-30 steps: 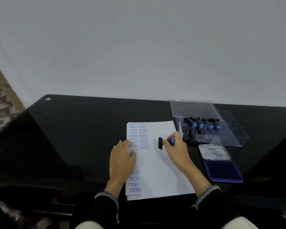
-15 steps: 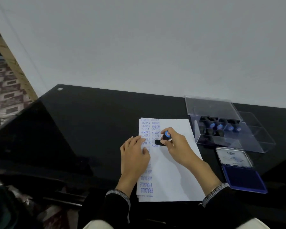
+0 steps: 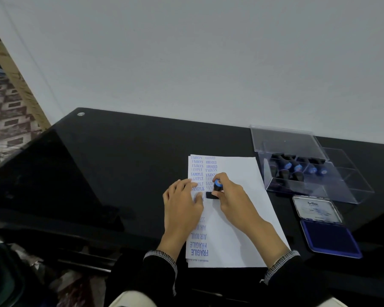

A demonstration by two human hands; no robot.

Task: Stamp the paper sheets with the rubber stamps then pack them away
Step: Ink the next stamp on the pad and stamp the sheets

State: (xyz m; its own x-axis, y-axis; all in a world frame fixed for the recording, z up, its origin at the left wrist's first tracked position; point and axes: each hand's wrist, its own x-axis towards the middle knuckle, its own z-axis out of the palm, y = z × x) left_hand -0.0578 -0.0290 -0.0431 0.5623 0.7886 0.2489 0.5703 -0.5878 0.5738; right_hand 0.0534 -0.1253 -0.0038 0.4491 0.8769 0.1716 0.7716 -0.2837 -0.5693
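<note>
Left hand (image 3: pixel 182 207): lying flat with fingers spread, pressing down the paper sheets (image 3: pixel 235 218) on the black table (image 3: pixel 120 165).
Right hand (image 3: pixel 233 196): pinching a rubber stamp (image 3: pixel 215 189) with a blue cap, its black base sitting on the top sheet.
Writing on sheet: reading SAMPLE, AMENDED, AIR MAIL, FRAGILE in blue.
Clear case (image 3: pixel 353 185): holding more stamps (image 3: pixel 297 168), lying right of the sheets.
Ink pad (image 3: pixel 330 238): lying open, blue, lid reading Artline.

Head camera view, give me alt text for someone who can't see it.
A person's right hand presses a rubber stamp onto paper sheets while the left hand holds them flat. An open ink pad and clear stamp box sit right.
</note>
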